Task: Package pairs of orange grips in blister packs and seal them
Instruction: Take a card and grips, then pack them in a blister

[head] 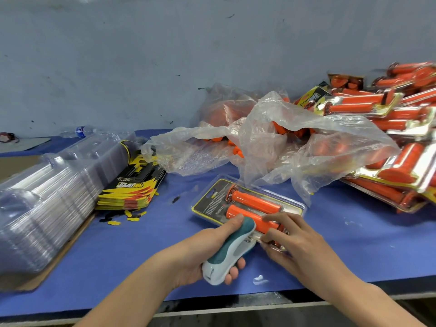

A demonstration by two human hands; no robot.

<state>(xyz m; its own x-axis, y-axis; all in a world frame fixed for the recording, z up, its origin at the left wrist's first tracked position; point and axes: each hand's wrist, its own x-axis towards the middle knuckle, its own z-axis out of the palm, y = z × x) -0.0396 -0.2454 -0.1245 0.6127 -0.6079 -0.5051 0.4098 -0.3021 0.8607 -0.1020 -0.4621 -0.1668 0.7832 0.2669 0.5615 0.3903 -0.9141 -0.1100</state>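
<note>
Surface [354,244]: blue-covered, carrying everything; front edge close under both forearms.
Finished packs [389,142]: heaped at far right, many filled with grips; judged the share done.
Empty shells [47,197]: long nested stack at left, lying on brown board; judged plenty left to fill.
Plastic bag [271,161]: crumpled at mid-rear, loose grips [280,128] inside, not yet paired.
Printed cards [132,185]: fanned stack between shells and bag, unused.
Blister pack [212,204]: flat at centre front, holding a card and two orange grips [256,200] side by side; apparently closed, awaiting sealing.
Left hand [200,251]: wrapped round stapler [230,251], nose laid over the pack's near edge.
Right hand [299,241]: fingers curled over the pack's near right corner, pinning it down.
Step in hand: probably stapling the near edge; staples on other edges too small to tell.
Scraps [122,217]: yellow and black offcuts just beside the cards, apart from the working spot.
Edges: pack's far corner touching the bag's hem, a likely snag on turning; stapler and left wrist near the surface's front lip.
Open room: bare blue strip left of the pack toward the cards, another right of the right hand below the finished heap; judged enough for rotating the pack or sliding it aside.
</note>
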